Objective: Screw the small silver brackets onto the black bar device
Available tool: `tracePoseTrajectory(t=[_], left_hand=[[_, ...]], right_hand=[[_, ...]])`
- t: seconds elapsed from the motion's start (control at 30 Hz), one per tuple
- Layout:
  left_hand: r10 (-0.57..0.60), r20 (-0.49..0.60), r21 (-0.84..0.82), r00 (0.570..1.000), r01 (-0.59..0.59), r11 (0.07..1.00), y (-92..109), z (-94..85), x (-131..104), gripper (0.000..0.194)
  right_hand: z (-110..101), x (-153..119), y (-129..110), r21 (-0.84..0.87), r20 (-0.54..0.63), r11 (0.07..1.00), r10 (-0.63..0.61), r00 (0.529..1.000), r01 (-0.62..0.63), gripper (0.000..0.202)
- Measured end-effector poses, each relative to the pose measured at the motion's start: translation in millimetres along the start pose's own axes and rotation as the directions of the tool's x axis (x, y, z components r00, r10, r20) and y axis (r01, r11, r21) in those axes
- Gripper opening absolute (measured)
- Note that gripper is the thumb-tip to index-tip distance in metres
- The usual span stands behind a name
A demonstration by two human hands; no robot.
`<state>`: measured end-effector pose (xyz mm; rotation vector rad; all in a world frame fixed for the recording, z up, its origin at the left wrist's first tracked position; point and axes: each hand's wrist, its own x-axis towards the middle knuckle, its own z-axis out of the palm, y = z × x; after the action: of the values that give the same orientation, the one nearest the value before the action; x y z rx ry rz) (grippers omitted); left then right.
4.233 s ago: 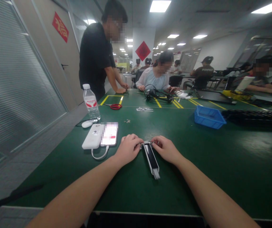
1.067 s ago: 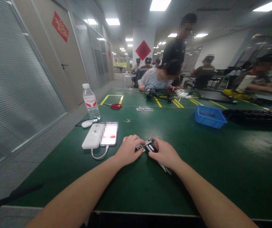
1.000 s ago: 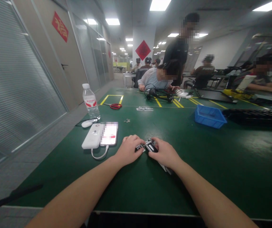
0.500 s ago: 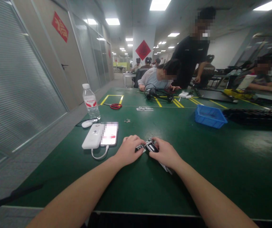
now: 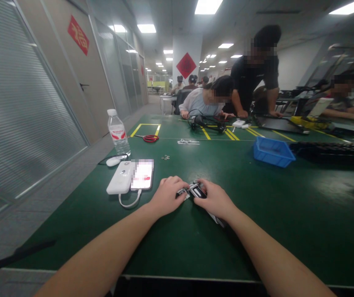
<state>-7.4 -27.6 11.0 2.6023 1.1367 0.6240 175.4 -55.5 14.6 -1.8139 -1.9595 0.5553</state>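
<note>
In the head view, a black and silver metal piece (image 5: 199,191) lies low over the green table (image 5: 177,243) between my hands. My left hand (image 5: 169,194) is closed on its left end, thumb and fingers pinching a short dark and silver part. On the longer right section, my right hand (image 5: 215,199) is closed too, fingers wrapped over the top. The rear of that section pokes out under my right wrist. Fingers cover much of the piece, so I cannot make out its exact kind.
Left of my hands are a phone (image 5: 142,175), a white power bank (image 5: 120,177) and a water bottle (image 5: 118,133). Farther off lie small metal bits (image 5: 165,157), red-handled scissors (image 5: 150,138) and thin silver parts (image 5: 188,142). A blue bin (image 5: 274,152) stands right. People are across the table.
My hands and the metal piece look the same. Across the table, the standing person in black has bent forward and now has both hands down on the tabletop.
</note>
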Motion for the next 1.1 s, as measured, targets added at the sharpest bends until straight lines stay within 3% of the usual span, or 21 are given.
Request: tracePoseTrajectory(t=[0.53, 1.1], left_hand=[[0.003, -0.003, 0.02, 1.0, -0.003, 1.0, -2.5, 2.5, 0.2, 0.021], [0.041, 0.014, 0.007, 0.999, -0.041, 0.999, -1.2, 0.4, -0.2, 0.019]], right_hand=[[0.4, 1.3, 2.1, 0.02, 0.006, 1.0, 0.002, 1.0, -0.002, 0.057], [4.1, 5.3, 7.1, 0.06, -0.072, 0.996, -0.059, 0.996, 0.063, 0.058]])
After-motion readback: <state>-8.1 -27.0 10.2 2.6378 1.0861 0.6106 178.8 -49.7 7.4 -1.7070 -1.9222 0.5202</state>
